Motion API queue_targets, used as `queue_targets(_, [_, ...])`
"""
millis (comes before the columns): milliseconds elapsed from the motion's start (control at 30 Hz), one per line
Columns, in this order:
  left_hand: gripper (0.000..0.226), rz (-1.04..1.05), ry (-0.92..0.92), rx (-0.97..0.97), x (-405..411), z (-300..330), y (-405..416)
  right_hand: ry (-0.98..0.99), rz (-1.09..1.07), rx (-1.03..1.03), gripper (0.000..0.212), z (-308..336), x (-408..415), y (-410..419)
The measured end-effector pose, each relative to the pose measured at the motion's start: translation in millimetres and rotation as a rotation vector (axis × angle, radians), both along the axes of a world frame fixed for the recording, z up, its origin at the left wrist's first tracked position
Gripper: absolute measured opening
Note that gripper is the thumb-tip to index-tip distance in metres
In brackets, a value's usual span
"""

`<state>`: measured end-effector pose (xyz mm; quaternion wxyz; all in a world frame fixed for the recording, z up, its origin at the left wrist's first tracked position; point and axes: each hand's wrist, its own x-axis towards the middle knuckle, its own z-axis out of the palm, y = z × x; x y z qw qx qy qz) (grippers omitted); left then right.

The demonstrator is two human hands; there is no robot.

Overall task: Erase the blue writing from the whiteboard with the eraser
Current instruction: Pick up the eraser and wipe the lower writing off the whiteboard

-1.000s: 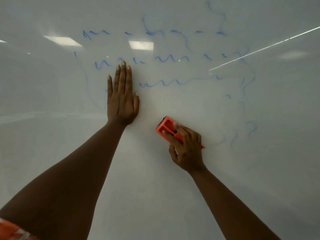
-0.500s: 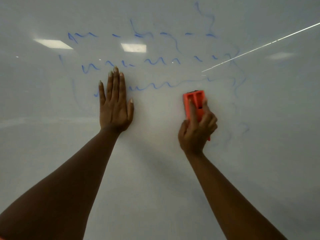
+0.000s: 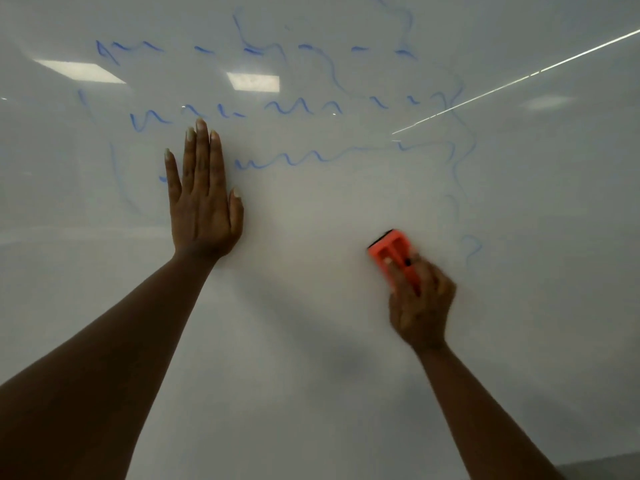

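Left hand was flat on the whiteboard, fingers straight and together, covering some blue writing. Right hand was wrapped round the orange eraser lower right, pretty blurry, hiding its bottom half.

The right hand is sweeping the orange eraser back down the whiteboard — half a second ago it was up by the lowest line of blue writing, and now it is sitting well below it, tilted up-left. The hand is blurring with motion. The view is shifting too — the scribbles are sitting further right.
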<state>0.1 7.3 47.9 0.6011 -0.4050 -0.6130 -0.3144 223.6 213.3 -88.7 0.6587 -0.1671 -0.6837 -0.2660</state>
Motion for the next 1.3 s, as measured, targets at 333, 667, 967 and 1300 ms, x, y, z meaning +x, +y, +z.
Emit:
queue_targets(333, [0.064, 0.007, 0.018, -0.018, 0.7, -1.1, 2.4, 0.527, 0.038, -0.444, 0.040, 58.5, -16.7, -15.0])
queue_targets(667, [0.063, -0.008, 0.024, -0.002, -3.4, -2.0, 4.0, 0.149, 0.078, -0.345, 0.041, -53.1, -30.7, -36.8])
queue_targets(967, [0.064, -0.056, 0.008, 0.026, -11.8, -5.3, 7.3, 0.771, 0.051, -0.820, 0.045, -43.0, 26.9, 8.7])
queue_targets(1300, [0.065, -0.055, 0.013, 0.001, -11.1, -5.3, 9.8, 0.829, 0.087, -0.738, 0.047, 66.0, -15.9, -12.3])
